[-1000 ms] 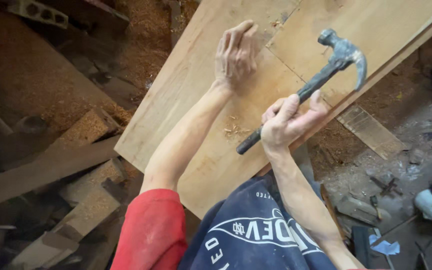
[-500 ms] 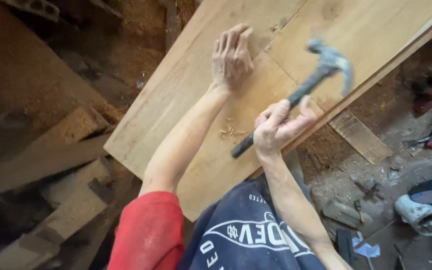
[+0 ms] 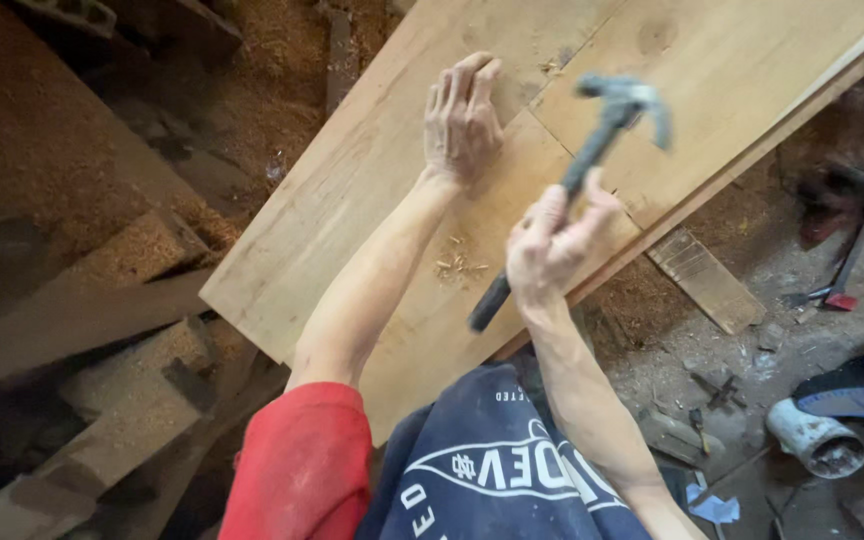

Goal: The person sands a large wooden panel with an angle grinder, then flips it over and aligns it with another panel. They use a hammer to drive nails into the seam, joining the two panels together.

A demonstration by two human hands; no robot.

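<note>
Wooden pale plank (image 3: 372, 200) under my left hand (image 3: 464, 110), pressed flat; right hand (image 3: 549, 245) fisted round grey claw hammer (image 3: 592, 160), head twd 1 o'clock.

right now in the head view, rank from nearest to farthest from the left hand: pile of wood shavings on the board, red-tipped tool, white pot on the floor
From the left hand:
1. wood shavings, on the board just below the hand.
2. red-tipped tool, on the floor at far right.
3. white pot, lower right on the floor.

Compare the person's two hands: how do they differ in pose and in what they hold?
The left hand lies flat, fingers spread, pressing the pale wooden board; the right hand is raised off it, curled around the grey claw hammer. Left holds nothing. Both are bare.
</note>
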